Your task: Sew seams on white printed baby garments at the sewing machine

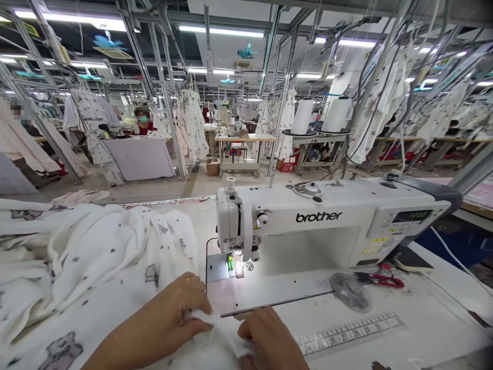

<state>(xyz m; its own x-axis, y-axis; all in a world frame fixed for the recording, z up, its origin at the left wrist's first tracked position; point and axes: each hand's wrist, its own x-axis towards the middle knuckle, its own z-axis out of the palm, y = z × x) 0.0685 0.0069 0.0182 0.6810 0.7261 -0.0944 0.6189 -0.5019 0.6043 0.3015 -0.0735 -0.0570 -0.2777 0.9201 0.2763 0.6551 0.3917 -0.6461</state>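
A white cotton garment (88,262) printed with small grey animals lies bunched across the table at the left and runs under my hands. My left hand (162,318) pinches a folded edge of this fabric (215,324) near the front of the machine bed. My right hand (267,339) grips the same fold a little further right. The fabric stands clear of the presser foot (231,262) of the white Brother industrial sewing machine (319,221), just in front of the lit needle area.
Red-handled thread snips (379,279) and a clear plastic disc (350,292) lie right of the machine bed, and a printed measuring scale (350,336) runs along the table. Thread cones (302,117) stand behind the machine. Garments hang on overhead racks, and a masked co-worker (143,121) sits at the back.
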